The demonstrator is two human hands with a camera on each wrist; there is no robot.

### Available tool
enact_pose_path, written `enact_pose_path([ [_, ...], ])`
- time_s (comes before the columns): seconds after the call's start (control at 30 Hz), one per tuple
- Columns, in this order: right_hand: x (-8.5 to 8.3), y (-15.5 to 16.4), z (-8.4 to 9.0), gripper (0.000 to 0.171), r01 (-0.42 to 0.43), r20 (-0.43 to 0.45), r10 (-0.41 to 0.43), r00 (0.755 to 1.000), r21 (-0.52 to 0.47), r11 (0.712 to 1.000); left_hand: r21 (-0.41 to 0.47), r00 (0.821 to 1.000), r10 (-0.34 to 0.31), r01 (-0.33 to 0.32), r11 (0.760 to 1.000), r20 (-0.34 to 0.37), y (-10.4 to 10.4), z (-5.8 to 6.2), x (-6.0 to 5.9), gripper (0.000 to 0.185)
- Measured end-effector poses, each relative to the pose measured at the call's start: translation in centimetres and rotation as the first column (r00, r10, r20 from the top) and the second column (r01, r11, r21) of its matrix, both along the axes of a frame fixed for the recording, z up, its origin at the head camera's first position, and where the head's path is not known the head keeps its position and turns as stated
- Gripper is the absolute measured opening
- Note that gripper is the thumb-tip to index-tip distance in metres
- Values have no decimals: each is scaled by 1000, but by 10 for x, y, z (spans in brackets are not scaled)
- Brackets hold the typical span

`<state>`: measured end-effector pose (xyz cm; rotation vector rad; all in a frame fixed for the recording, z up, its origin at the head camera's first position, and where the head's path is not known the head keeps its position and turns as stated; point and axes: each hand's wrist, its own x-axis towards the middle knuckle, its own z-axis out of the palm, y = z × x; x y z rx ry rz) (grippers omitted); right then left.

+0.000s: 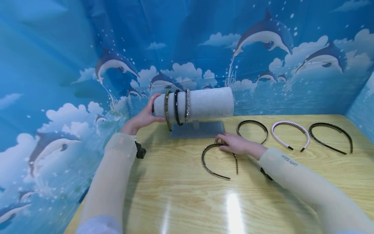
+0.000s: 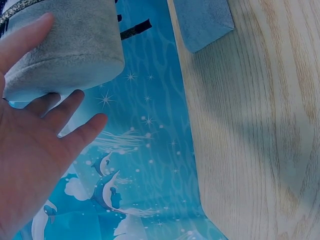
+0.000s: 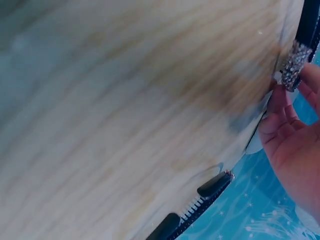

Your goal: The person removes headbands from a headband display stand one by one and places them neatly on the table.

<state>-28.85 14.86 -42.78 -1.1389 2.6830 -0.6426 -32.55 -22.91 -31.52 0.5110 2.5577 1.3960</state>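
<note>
I log the roll (image 1: 211, 103) at the left hand (image 1: 143, 115): pale grey, with a blue-grey base (image 1: 208, 130). Its bands: gold (image 1: 166, 109), black (image 1: 176, 109), sparkly silver (image 1: 187, 105). At the right hand (image 1: 235, 143): dark headband (image 1: 203, 158), silvery speckle. Right of that hand: pale lilac hoop (image 1: 288, 123), blackish hoop (image 1: 330, 124). Under both hands: yellowish wood-grain surface (image 1: 175, 182). Behind: blue dolphin-and-cloud backdrop (image 1: 187, 32).

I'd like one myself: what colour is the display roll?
Light grey; the head view shows the roll best.

Arms (image 1: 109, 175) outstretched (both sleeved), left fingers (image 2: 86, 134) splayed in grip, right fingers (image 3: 278, 102) pinching
</note>
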Motion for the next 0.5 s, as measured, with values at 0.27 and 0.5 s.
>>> enact_pose_path([
  [0.27, 2, -8, -2, 23, 2, -4, -2, 1000, 25, 1000, -2, 1000, -8, 8, 1000, 4, 1, 3, 2, 97],
  [0.5, 6, -14, -4, 27, 23, 48, -22, 999, -19, 1000, 6, 1000, -6, 5, 1000, 8, 1, 1, 2, 96],
])
